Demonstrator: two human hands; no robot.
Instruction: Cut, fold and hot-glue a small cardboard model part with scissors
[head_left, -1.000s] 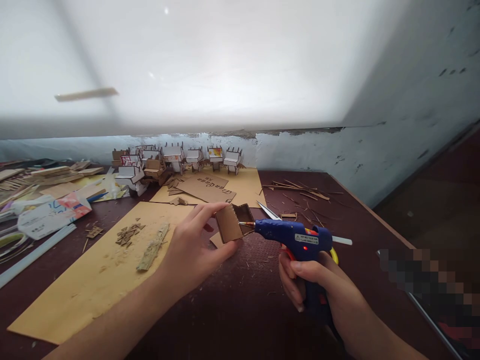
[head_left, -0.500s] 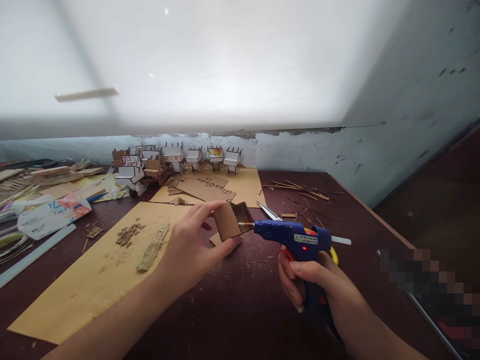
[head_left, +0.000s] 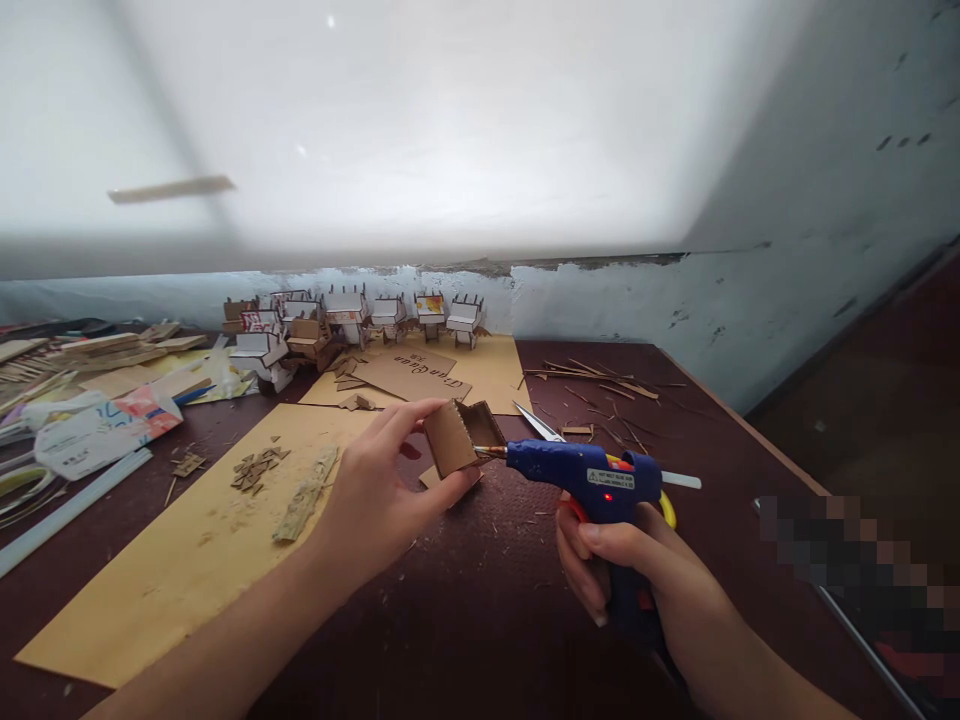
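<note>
The box (head_left: 454, 438) is a small piece of brown cardboard, open on the side that faces the right hand, with a flat front panel and a notched, saw-like top edge. It is tilted and held off the desk (head_left: 487, 610), just past the left hand's fingertips. The left hand (head_left: 375, 495) pinches it, with the thumb under the lower edge and the fingers along the top. The dark inside of the box shows only in part, and its far walls are hidden.

The metal nozzle (head_left: 491, 452) of a blue glue gun (head_left: 592, 478) touches the open side of the box. The gun has a white label and a lit red dot on its side. The right hand (head_left: 637, 575) is clenched round the grip, which it covers almost wholly. A pale glue stick (head_left: 681, 481) pokes out of the back of the gun.

Just beyond the gun lies a pointed metal blade (head_left: 538, 422), its lower end hidden behind the gun, so what tool it belongs to cannot be told. Farther out from the right hand lie thin wood strips (head_left: 592, 378). Under the left forearm lies a tan sheet (head_left: 187, 560) with scraps (head_left: 259, 468) on it. Well beyond the left hand, small cardboard models (head_left: 352, 315) stand in a row by the wall; their details are too small to make out. To the right of the right hand, a pixelated patch (head_left: 855, 550) hides whatever lies there.
</note>
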